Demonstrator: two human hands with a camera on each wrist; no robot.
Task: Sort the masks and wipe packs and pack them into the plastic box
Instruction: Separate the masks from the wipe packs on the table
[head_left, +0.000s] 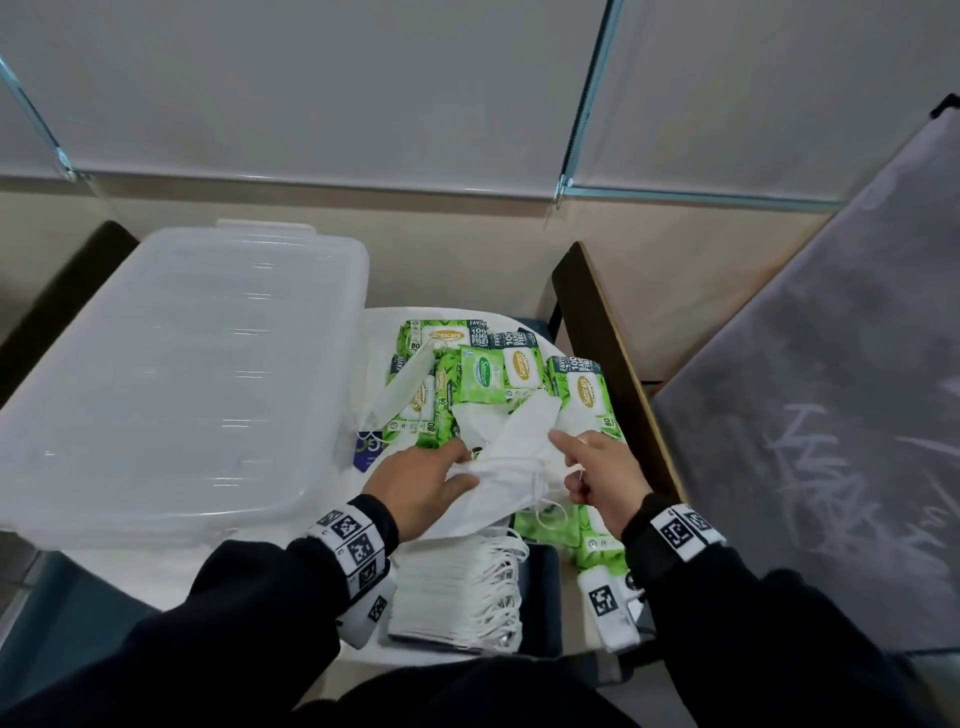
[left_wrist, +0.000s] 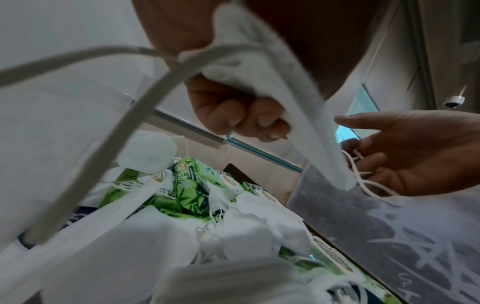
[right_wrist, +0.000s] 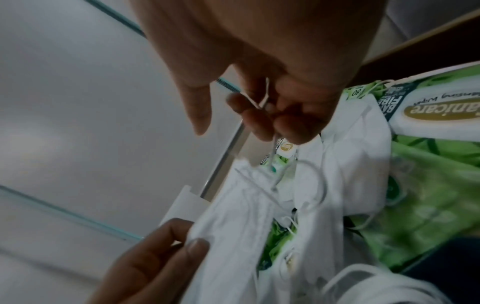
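My left hand (head_left: 457, 467) grips one end of a white folded mask (head_left: 514, 467), fingers curled round its edge (left_wrist: 241, 117). The right hand (head_left: 571, 462) pinches the mask's thin ear loop (right_wrist: 259, 102) between thumb and curled fingers, with the index finger held straight. Both hands hover over a heap of green wipe packs (head_left: 483, 374) mixed with loose white masks (left_wrist: 249, 232). A neat stack of masks (head_left: 457, 592) lies near me, below the hands. The clear plastic box (head_left: 171, 374) stands at the left with its lid on.
Everything sits on a small white round table (head_left: 374, 332). A dark wooden edge (head_left: 613, 364) and a grey scribbled board (head_left: 810, 415) close in on the right. A purple card (head_left: 370, 452) lies beside the box. A wall is behind.
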